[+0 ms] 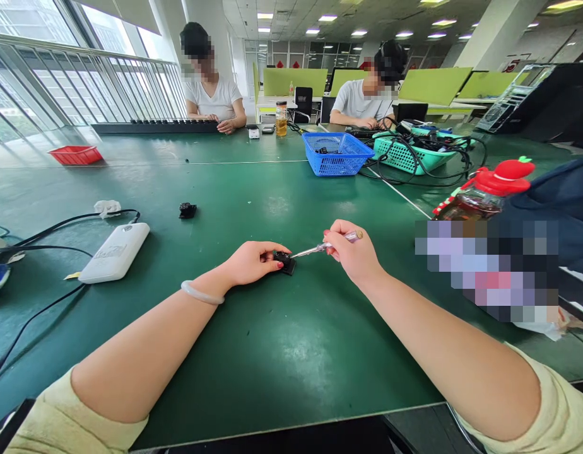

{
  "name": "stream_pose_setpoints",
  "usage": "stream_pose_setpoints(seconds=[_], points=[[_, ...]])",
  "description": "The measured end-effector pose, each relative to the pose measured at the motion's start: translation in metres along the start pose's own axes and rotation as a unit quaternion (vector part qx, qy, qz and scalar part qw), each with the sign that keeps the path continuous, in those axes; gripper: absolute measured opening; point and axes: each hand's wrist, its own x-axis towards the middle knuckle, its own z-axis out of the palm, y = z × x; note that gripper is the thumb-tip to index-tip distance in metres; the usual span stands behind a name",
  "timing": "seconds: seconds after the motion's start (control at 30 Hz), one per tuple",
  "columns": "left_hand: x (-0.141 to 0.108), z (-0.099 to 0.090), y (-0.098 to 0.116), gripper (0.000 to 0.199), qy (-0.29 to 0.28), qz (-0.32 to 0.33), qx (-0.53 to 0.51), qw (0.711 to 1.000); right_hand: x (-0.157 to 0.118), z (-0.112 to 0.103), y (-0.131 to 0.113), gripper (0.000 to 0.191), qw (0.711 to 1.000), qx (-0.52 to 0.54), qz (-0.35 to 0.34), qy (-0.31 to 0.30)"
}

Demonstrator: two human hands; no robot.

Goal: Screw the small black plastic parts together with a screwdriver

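Note:
On the green table (282, 353), my left hand (252, 261) grips a small black part (286, 261) between thumb and fingers. The part has a flat, square-looking piece at its lower right. My right hand (351, 249) is closed around a slim screwdriver (316, 250) with a clear handle. The screwdriver points left, and its tip is at the right side of the black part; whether it touches a screw is too small to tell. Another small black part (187, 210) lies farther back to the left.
A white power bank (115, 252) with black cables lies left. Behind are a red tray (76, 155), a blue basket (337, 153) and a green basket (407, 154) of cables. A red-lidded bottle (485, 189) stands right. Two people sit across the table.

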Motion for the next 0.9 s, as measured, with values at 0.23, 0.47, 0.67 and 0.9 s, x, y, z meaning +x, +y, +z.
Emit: stream_pose_setpoints(seconds=[0.23, 0.47, 0.67, 0.9], points=[[0.0, -0.001, 0.001, 0.042, -0.015, 0.005, 0.008, 1.0, -0.006, -0.005, -0.004, 0.029, 0.992, -0.074, -0.083, -0.064], [0.001, -0.002, 0.002, 0.041, -0.027, 0.01, 0.019, 0.999, 0.008, -0.002, 0.01, 0.028, 0.996, 0.085, 0.021, -0.026], [0.001, -0.001, 0.0, 0.041, -0.027, 0.016, 0.029, 0.999, 0.011, 0.004, 0.016, 0.03, 0.98, 0.185, 0.074, 0.0], [0.002, 0.0, -0.002, 0.042, -0.028, 0.018, 0.021, 0.999, 0.007, 0.004, 0.01, 0.031, 0.982, 0.187, 0.038, 0.001]])
